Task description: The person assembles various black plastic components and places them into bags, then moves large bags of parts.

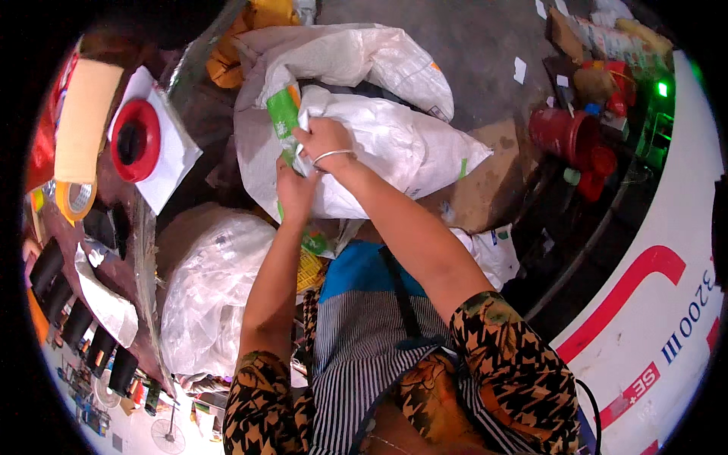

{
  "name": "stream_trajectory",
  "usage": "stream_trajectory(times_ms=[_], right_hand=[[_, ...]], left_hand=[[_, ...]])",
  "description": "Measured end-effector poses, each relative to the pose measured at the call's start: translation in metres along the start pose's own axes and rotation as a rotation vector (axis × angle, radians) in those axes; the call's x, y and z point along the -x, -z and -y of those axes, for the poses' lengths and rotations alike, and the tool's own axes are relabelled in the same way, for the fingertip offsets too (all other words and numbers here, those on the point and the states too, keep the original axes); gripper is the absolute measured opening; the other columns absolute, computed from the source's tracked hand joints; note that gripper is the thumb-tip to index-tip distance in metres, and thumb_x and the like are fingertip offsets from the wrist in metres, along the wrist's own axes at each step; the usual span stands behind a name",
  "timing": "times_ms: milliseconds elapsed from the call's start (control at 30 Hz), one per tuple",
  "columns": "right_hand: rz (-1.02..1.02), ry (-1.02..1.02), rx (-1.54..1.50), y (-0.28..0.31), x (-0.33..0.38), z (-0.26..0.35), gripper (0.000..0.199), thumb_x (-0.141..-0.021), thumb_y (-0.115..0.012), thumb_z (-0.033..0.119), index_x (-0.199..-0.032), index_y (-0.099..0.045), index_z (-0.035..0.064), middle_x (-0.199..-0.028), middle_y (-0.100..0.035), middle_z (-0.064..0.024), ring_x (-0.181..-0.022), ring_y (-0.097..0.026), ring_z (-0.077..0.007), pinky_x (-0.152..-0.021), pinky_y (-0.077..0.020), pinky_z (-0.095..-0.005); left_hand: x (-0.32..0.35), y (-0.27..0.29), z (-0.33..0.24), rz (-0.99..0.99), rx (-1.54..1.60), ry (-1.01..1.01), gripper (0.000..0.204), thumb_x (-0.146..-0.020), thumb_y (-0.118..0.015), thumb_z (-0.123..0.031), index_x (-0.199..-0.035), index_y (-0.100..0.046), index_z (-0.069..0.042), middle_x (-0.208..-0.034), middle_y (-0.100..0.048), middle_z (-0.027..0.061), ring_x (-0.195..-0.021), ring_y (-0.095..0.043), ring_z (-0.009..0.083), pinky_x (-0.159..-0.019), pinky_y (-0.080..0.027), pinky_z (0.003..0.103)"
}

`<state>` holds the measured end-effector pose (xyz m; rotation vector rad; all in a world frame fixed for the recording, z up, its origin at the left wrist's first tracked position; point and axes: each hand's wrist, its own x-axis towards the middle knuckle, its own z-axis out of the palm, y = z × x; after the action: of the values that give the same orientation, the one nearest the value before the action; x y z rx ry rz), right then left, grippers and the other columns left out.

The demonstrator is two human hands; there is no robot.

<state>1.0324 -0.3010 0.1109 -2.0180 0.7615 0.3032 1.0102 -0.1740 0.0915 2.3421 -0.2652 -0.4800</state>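
Both hands at a woven sack. The right hand (331, 142), a bracelet (335, 153) at its wrist, is clamped on a bunched fold of the white sack (402, 144); the left hand (296, 188), just beside it, appears closed on the same margin, though its fingertips are partly hidden. The sack, the landmark for all places below, lies directly before the person, its body spreading rightward from the hands to a pointed corner. A green printed strip (283, 114) runs along the gripped margin.

Handling: the fabric looks thin, light and pliant, creasing readily and hard to tear; its smooth weave is probably somewhat slippery. The doubled margin seems the soundest hold, since a single layer would likely slide between the fingers. What the sack contains, and hence its full weight, cannot be told.

Surroundings: greyer woven sacking (326, 49) curves around the sack's far and left sides; whether it is a separate piece is unclear. Nearer the person and left of the sack sits a bulky clear plastic bag (216, 288). Farther left, a worktop (135, 208) bears a red ring-shaped spool (152, 142) and a yellow tape roll (76, 201). Right of the sack are brown cardboard (493, 178) on the floor (485, 83), a red bucket (555, 135) and, farthest out, a white machine panel (629, 303).
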Motion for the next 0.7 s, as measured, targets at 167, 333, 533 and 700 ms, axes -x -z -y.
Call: stream_trajectory(times_ms=[167,333,533,700], right_hand=[[-0.184,0.406,-0.29,0.038,0.04,-0.058,0.031,-0.077,-0.066,0.023,-0.099,-0.057,0.004,-0.101,-0.059,-0.0181,-0.093,-0.056,-0.0347,-0.081,-0.0436,-0.0405],[-0.957,-0.025,0.541,0.178,0.095,-0.233,0.057,-0.072,-0.073,0.038,-0.107,-0.056,-0.0038,-0.103,-0.059,-0.0198,-0.095,-0.055,-0.0362,-0.085,-0.0422,-0.041],[-0.359,-0.569,0.02,0.174,0.052,-0.258,0.064,-0.075,-0.064,0.053,-0.094,-0.064,-0.0084,-0.095,-0.064,-0.0275,-0.093,-0.063,-0.0358,-0.077,-0.0469,-0.0374],[-0.509,-0.284,-0.397,0.197,0.088,-0.207,0.057,-0.075,-0.068,0.047,-0.091,-0.065,-0.0081,-0.083,-0.066,-0.0202,-0.078,-0.065,-0.0261,-0.07,-0.0482,-0.0358]], left_hand=[[-0.017,-0.045,0.014,-0.101,-0.05,0.088,0.051,-0.066,-0.075,-0.021,-0.108,-0.056,0.0,-0.093,-0.062,0.02,-0.088,-0.059,0.0375,-0.076,-0.046,0.041],[-0.026,-0.031,0.011,-0.143,0.134,0.194,0.042,-0.073,-0.073,-0.02,-0.104,-0.057,0.003,-0.094,-0.065,0.019,-0.086,-0.062,0.0312,-0.075,-0.046,0.036],[-0.028,-0.02,-0.014,-0.064,0.036,0.25,0.04,-0.072,-0.074,-0.015,-0.103,-0.057,0.003,-0.096,-0.064,0.0163,-0.087,-0.061,0.0275,-0.077,-0.045,0.034],[-0.014,0.037,-0.049,-0.066,0.397,0.278,0.04,-0.07,-0.071,-0.003,-0.105,-0.055,0.006,-0.097,-0.064,0.0136,-0.086,-0.06,0.0225,-0.077,-0.046,0.032]])
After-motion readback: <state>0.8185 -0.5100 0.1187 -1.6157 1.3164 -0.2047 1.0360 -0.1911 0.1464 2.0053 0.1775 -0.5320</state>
